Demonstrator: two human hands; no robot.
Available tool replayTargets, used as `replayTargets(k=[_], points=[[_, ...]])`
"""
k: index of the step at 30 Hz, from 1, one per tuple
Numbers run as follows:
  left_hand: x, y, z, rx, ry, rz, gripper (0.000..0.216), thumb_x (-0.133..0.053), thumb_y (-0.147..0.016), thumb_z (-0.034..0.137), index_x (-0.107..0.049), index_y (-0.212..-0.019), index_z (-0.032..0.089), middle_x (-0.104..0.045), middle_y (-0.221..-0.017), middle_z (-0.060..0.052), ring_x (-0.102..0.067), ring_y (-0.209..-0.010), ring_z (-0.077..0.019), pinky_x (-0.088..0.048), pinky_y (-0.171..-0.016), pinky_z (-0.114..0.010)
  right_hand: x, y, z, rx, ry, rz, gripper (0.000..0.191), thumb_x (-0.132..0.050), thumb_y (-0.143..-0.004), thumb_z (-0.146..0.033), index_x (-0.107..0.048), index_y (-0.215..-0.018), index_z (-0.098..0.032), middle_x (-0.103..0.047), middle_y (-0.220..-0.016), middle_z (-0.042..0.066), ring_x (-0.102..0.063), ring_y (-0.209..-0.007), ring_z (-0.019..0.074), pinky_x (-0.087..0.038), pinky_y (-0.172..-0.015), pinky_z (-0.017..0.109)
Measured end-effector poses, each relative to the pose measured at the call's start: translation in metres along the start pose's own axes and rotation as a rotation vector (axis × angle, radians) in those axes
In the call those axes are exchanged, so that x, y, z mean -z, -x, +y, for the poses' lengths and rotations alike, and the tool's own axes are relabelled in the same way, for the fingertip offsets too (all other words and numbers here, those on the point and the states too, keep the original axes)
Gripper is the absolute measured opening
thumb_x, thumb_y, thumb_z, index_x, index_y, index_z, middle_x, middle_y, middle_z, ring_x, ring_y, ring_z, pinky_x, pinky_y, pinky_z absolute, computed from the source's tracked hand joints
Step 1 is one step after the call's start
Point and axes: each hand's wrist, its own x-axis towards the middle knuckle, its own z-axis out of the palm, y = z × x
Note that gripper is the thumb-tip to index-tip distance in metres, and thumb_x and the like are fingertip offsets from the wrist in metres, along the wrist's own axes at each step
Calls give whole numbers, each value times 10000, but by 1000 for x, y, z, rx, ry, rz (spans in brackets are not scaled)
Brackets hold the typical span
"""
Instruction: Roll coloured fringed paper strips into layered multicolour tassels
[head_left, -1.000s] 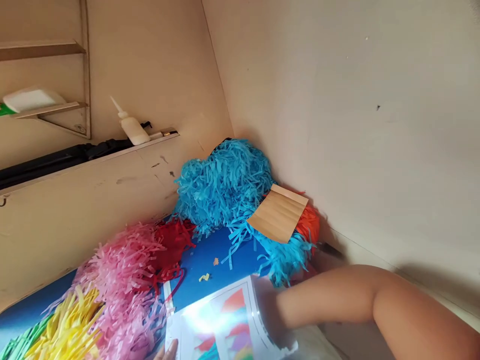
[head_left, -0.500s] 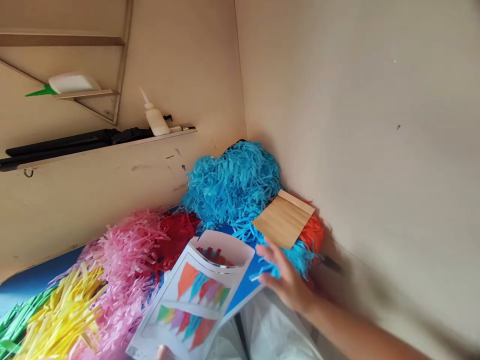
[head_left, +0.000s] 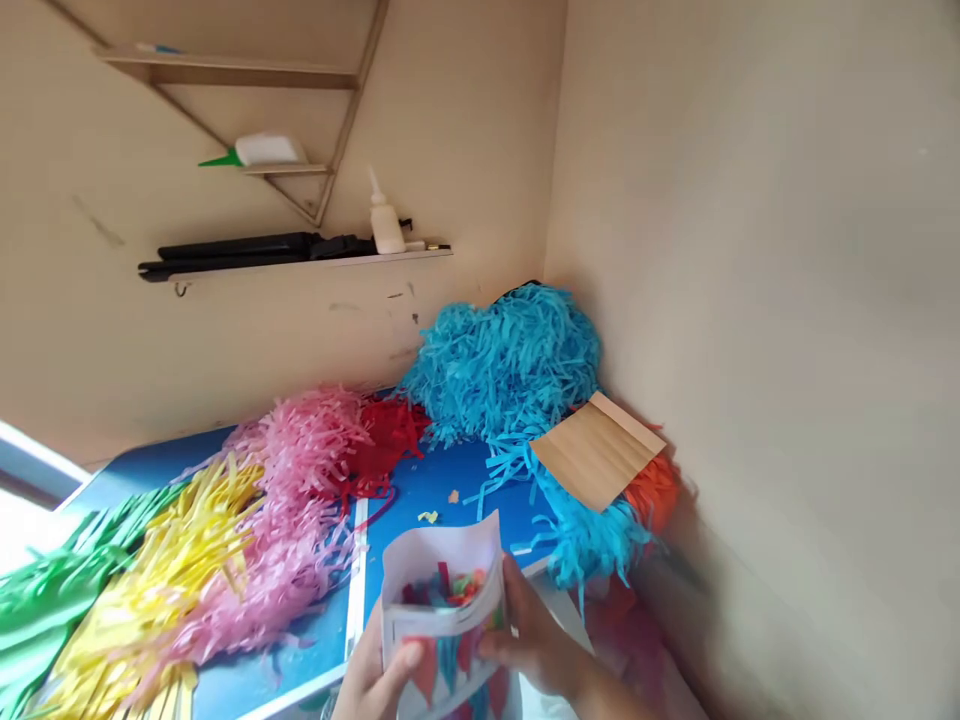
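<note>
A white paper pouch [head_left: 442,550] printed with coloured pennants is held upright near the table's front edge, its mouth open toward me. Inside lie bits of red, blue, orange and green tissue paper [head_left: 444,588]. My left hand [head_left: 375,665] grips its left side, thumb on the front. On the right side, my right hand [head_left: 529,640] is closed round the pouch, with the thumb across the printed front. The lower part of the pouch runs out of view. Beyond it, a brown paper envelope [head_left: 596,455] rests on blue and orange fringe.
On the blue table [head_left: 450,480] lie piles of blue fringe [head_left: 517,365], red fringe [head_left: 386,440], pink fringe [head_left: 307,480], yellow fringe [head_left: 165,570] and green fringe [head_left: 52,600]. A wall shelf [head_left: 315,262] holds a glue bottle [head_left: 386,225]. A wall stands close on the right.
My right hand has come from beside the envelope onto the pouch. The pouch has turned more upright, and my left hand shows more. The view has shifted left.
</note>
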Motion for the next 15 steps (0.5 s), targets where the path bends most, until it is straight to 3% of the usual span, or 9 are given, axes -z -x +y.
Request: replayTargets(k=[2, 7, 10, 13, 15], points=[[-15, -3, 7, -10, -27, 51, 586, -830, -550, 602, -719, -935, 174, -750, -948, -108, -668, -970, -358, -552, -858, -389, -7, 3, 8, 32, 48, 36, 675, -610, -826, -680, -474, -1374, -312, -661, -1214, 108, -592, -1198, 342, -523, -960, 514], [-36, -13, 2, -12, -61, 102, 530, -733, -663, 639, -702, -901, 166, -746, -849, -85, -678, -822, -301, -536, -763, -355, -2, 5, 47, 83, 322, 327, 605, -528, -945, -533, -331, -1459, -281, -486, -1448, 144, -450, -1364, 301, -432, -1083, 476], [-39, -16, -5, -65, -46, 139, 483, -736, -692, 591, -680, -937, 178, -737, -881, -83, -679, -856, -292, -529, -775, -341, 6, 4, 64, 51, 396, 368, 559, -538, -958, -469, -339, -1421, -227, -535, -1386, 171, -562, -1254, 287, -496, -1021, 431], [-44, -17, -11, -169, 61, 256, 635, -732, -741, 531, -524, -1245, 204, -715, -990, -82, -684, -893, -256, -527, -814, -334, 12, 1, 70, 44, 492, 363, 513, -577, -937, -462, -404, -1355, -220, -605, -1277, 151, -624, -1143, 274, -542, -941, 402], [-45, -19, -17, -234, 113, 301, 698, -705, -778, 523, -416, -1339, 224, -689, -1062, -91, -685, -884, -229, -527, -820, -331, 16, -2, 72, 56, 544, 374, 475, -585, -930, -460, -444, -1316, -222, -625, -1225, 134, -637, -1093, 264, -553, -907, 387]])
